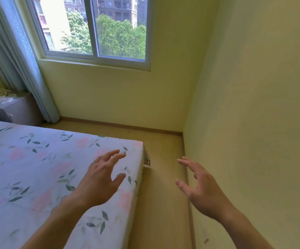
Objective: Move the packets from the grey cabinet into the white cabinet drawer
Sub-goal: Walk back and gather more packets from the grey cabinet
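Your left hand (99, 178) hovers over the corner of the bed (37, 168), fingers (116, 156) spread and relaxed, holding nothing. Your right hand (199, 186) is out over the floor (160, 186) beside the wall (253, 123), fingers loosely parted, thumb apart, also holding nothing. No packets show. Well beyond your left hand, a grey cabinet (14, 112) stands by the curtain (19, 60), under the window (91, 27).
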Available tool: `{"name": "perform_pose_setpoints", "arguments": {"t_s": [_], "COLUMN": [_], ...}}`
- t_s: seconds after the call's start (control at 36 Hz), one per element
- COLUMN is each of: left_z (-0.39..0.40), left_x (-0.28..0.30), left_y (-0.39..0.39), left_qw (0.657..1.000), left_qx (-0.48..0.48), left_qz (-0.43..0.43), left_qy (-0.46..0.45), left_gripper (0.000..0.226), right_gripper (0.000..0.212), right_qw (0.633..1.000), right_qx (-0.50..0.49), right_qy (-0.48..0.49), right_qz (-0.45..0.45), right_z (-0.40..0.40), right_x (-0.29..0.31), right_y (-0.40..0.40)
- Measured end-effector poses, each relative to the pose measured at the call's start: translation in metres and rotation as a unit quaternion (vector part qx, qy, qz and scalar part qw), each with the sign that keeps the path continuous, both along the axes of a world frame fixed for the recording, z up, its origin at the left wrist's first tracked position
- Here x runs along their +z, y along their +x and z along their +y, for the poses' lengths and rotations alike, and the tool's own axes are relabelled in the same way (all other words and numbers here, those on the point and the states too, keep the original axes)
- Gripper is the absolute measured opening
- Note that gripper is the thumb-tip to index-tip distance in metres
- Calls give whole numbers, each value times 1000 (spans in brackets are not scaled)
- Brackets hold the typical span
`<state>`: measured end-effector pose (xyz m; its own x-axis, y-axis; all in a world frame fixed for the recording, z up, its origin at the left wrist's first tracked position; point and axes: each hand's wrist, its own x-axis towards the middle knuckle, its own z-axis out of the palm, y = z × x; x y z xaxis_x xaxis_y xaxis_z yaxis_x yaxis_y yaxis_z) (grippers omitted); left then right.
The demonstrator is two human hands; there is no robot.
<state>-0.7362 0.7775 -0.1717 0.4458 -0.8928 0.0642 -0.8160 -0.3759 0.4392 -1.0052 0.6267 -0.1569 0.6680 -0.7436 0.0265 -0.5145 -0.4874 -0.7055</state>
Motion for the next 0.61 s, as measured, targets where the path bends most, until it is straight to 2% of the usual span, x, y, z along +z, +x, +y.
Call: {"name": "perform_pose_setpoints", "arguments": {"t_s": [0.14,0.31,0.47,0.61], "left_z": [-94,-200,-287,-330], "left_x": [4,-5,1,7], "left_y": [15,43,81,118], "left_qw": [1000,1000,997,988], "left_qx": [-21,7,70,151], "left_qz": [9,8,9,1], "left_qy": [-18,-15,-9,-11], "left_gripper": [57,55,54,56], "right_gripper": [59,60,61,60], "right_qw": [1000,999,997,988], "right_qx": [8,39,83,156], "right_qy": [0,5,2,1], "right_qz": [-1,-10,-3,-6], "right_z": [-93,-211,-332,-406], "right_x": [-4,-15,-2,14], "right_y": [30,72,123,200]}}
